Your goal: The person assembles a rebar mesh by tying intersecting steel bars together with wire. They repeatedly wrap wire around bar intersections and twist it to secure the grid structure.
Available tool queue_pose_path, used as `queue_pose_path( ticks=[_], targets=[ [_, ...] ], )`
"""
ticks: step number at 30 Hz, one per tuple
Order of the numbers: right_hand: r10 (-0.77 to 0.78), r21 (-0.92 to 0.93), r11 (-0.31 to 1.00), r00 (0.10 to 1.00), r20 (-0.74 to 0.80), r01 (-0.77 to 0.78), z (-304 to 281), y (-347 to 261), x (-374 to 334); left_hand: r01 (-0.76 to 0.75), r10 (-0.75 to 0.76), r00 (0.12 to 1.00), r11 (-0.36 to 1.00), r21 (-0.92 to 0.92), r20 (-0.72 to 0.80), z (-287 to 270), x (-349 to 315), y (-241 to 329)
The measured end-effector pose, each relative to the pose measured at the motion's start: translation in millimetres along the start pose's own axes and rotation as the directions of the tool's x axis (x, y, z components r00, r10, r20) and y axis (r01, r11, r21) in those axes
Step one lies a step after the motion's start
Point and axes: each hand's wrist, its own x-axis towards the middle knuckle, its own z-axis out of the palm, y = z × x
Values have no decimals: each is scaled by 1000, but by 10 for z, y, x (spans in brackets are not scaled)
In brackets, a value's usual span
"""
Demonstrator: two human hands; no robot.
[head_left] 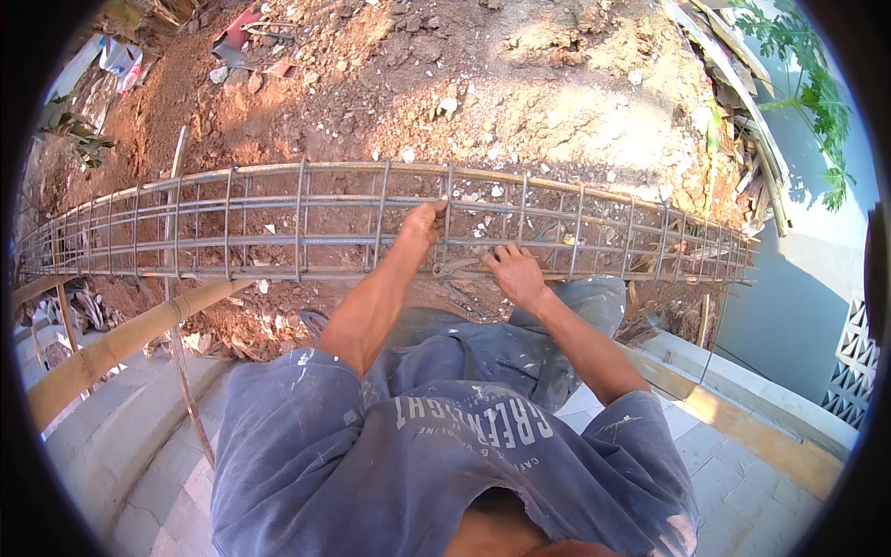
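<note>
Rebar cage (379, 240) arching from nine to three o'clock: probably heavy, stiff, rough; best held at stirrup crossings (301, 240). My left hand (425, 221), toward twelve, is closed on it; my right hand (516, 273), toward three, lies at pincers (455, 267), closure unclear.

Reddish soil (371, 102) strewn with pale stones (448, 106) fills the upper middle, while at right a green leafy plant (826, 121) shows against a blue-grey wall (780, 288), an openwork panel (852, 357) lower down.
</note>
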Motion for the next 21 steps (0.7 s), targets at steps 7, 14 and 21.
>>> queue_pose_path(
  ticks=[7,14,21],
  targets=[
    [73,354,920,959,272,-170,-1111,-158,-302,-15,15,999,1000,0,38,-79,31,-9],
    [87,-21,996,992,89,-85,-2039,293,605,-67,70,996,996,-62,54,105,-335,-8],
    [148,-108,989,723,674,-101,-1094,770,1390,-87,91,995,993,-78,45,54,-216,-90]
  ],
)
